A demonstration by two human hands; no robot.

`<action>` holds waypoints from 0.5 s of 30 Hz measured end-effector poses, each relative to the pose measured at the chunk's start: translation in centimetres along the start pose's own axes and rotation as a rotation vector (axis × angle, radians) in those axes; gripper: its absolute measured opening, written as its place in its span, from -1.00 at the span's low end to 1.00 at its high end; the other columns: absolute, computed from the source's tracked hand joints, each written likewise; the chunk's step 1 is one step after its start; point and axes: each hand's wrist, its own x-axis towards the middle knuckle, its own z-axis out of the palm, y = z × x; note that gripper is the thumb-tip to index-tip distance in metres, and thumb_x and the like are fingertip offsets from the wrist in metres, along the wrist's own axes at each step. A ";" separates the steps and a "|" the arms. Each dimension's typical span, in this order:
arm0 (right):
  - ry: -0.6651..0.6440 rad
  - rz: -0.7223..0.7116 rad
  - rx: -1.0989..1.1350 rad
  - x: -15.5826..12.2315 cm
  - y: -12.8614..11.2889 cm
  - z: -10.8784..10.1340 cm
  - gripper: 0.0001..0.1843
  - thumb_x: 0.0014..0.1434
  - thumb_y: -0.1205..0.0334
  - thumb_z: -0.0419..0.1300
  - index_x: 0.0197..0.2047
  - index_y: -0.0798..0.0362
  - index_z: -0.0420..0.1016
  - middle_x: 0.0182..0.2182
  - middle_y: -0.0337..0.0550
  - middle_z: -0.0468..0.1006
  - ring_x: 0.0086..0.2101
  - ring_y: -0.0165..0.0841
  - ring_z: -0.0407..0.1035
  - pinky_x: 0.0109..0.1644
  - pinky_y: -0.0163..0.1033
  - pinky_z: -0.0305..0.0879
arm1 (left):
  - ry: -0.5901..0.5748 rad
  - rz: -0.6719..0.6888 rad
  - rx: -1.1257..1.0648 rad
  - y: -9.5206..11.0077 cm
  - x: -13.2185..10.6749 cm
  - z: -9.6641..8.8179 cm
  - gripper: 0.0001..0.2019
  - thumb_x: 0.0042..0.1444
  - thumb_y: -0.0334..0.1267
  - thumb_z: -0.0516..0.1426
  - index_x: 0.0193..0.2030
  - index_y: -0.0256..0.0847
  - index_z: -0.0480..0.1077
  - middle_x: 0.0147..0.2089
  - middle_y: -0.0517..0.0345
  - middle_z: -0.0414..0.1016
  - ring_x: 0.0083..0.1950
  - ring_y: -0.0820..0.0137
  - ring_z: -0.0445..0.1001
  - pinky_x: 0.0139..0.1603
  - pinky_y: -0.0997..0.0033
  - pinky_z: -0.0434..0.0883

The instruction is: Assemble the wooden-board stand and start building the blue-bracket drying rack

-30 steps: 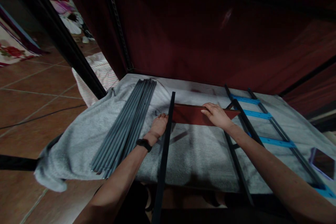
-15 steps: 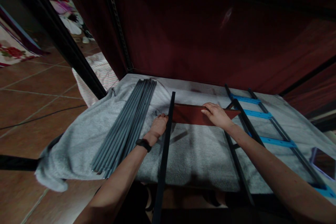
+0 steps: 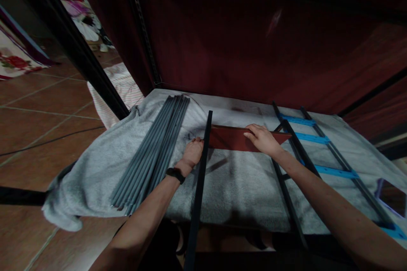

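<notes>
A reddish-brown board (image 3: 229, 139) stands on edge between a black metal bar (image 3: 201, 182) on the left and a black frame (image 3: 286, 186) on the right. My right hand (image 3: 262, 139) grips the board's upper edge, thumb on the near face and fingers over the top. At the outer left side of the black bar, my left hand (image 3: 193, 151) is closed with its fingertips against the metal. Whatever those fingers hold is hidden. Just beyond the left hand lie a few small dark pieces (image 3: 190, 137), too small to name.
A bundle of grey tubes (image 3: 152, 152) lies left on the grey blanket (image 3: 92, 178). At right rests a black frame with blue crosspieces (image 3: 337, 172), then a phone (image 3: 391, 197). A dark red curtain (image 3: 238, 51) hangs behind; a black post (image 3: 89, 63) rises at left.
My left hand and wrist have shifted very slightly beside the black bar. The right hand, the board and the frame look the same.
</notes>
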 end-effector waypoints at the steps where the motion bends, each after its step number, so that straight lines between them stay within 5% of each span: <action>1: 0.001 0.001 -0.001 0.0 0.0 0.0 -0.76 0.35 0.12 0.00 -0.15 0.02 0.44 -0.25 -0.04 0.56 -0.17 -0.16 0.43 -0.04 -0.09 0.26 | 0.005 -0.010 0.006 0.0 0.0 0.0 -0.69 0.20 -0.49 -0.06 -0.04 -0.39 0.45 -0.03 -0.19 0.50 -0.03 0.22 0.44 0.10 0.23 0.35; 15: -0.014 0.007 -0.011 0.0 0.0 0.0 -0.75 0.36 0.11 -0.01 -0.14 0.04 0.43 -0.22 -0.03 0.56 -0.15 -0.15 0.43 -0.02 -0.08 0.25 | 0.044 0.018 0.000 -0.6 0.2 0.7 -0.69 0.24 -0.49 -0.08 -0.05 -0.42 0.46 -0.04 -0.21 0.52 -0.03 0.24 0.46 0.09 0.27 0.37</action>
